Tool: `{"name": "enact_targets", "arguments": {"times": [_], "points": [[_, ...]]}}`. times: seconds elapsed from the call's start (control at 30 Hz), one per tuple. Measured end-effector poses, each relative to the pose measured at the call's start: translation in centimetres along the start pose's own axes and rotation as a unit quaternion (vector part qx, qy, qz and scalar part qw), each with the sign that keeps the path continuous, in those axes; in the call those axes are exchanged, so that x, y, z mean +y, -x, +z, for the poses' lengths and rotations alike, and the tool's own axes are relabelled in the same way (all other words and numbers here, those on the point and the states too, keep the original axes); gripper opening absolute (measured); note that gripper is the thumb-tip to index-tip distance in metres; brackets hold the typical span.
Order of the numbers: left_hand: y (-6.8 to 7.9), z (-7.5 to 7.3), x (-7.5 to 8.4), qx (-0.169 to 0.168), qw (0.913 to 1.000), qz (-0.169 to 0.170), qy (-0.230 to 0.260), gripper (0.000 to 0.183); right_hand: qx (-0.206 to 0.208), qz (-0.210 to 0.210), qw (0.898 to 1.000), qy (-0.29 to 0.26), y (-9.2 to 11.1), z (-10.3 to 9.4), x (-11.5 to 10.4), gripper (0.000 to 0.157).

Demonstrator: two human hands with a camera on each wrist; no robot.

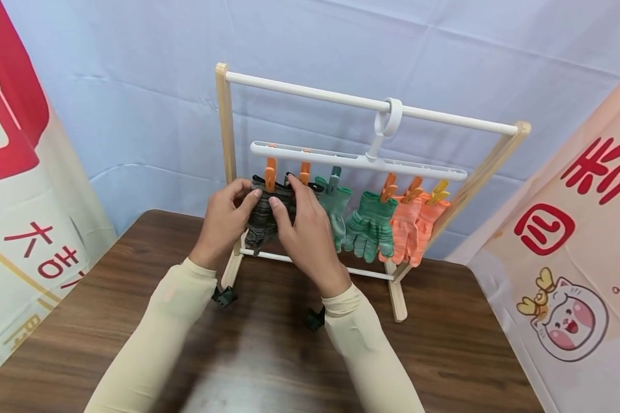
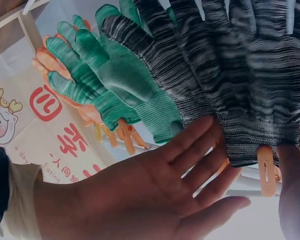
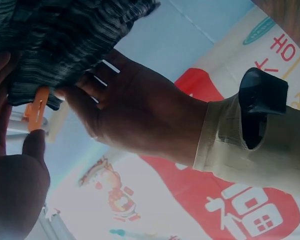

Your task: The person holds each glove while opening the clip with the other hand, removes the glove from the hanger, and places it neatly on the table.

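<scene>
A dark grey-and-black striped knit glove [image 1: 262,215] hangs by its cuff from an orange clothespin [image 1: 271,176]. At its left edge my left hand [image 1: 224,221] pinches the cuff, thumb in front and fingers behind. My right hand [image 1: 307,232] is at the glove's other side, its fingers fairly straight, reaching up between this glove and a second dark grey glove [image 2: 160,55]. In the right wrist view, the right thumb lies just below the orange clothespin. The second grey glove is mostly hidden behind the right hand in the head view.
A white hanger [image 1: 320,154] hooks over the white bar of a wooden rack [image 1: 223,120]. To the right hang a light green glove [image 1: 336,209], a green glove [image 1: 370,223] and orange gloves [image 1: 407,226], held by clothespins. The rack stands on a brown table [image 1: 444,344] before a cloth backdrop.
</scene>
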State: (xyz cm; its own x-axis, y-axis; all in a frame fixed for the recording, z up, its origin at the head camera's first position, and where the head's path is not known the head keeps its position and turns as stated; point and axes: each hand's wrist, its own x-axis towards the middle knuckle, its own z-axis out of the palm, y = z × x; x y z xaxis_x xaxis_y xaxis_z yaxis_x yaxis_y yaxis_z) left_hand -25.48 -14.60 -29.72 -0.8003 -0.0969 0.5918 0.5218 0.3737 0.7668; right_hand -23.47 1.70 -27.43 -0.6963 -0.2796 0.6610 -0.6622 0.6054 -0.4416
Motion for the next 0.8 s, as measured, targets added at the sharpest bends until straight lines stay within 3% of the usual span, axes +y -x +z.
{"name": "enact_targets", "arguments": {"times": [0.27, 0.6, 0.8], "points": [[0.1, -0.1, 0.4, -0.011, 0.9999, 0.006, 0.010, 0.020, 0.043, -0.005, 0.999, -0.007, -1.7, 0.1, -0.9, 0.046], [0.2, -0.6, 1.2, -0.014, 0.9999, 0.003, -0.005, 0.020, 0.025, 0.009, 0.999, -0.018, -3.1, -0.1, -1.7, 0.041], [0.2, -0.5, 1.5, -0.013, 0.9996, 0.000, -0.024, 0.019, 0.012, 0.034, 0.996, -0.078, -3.5, -0.4, -1.7, 0.039]]}}
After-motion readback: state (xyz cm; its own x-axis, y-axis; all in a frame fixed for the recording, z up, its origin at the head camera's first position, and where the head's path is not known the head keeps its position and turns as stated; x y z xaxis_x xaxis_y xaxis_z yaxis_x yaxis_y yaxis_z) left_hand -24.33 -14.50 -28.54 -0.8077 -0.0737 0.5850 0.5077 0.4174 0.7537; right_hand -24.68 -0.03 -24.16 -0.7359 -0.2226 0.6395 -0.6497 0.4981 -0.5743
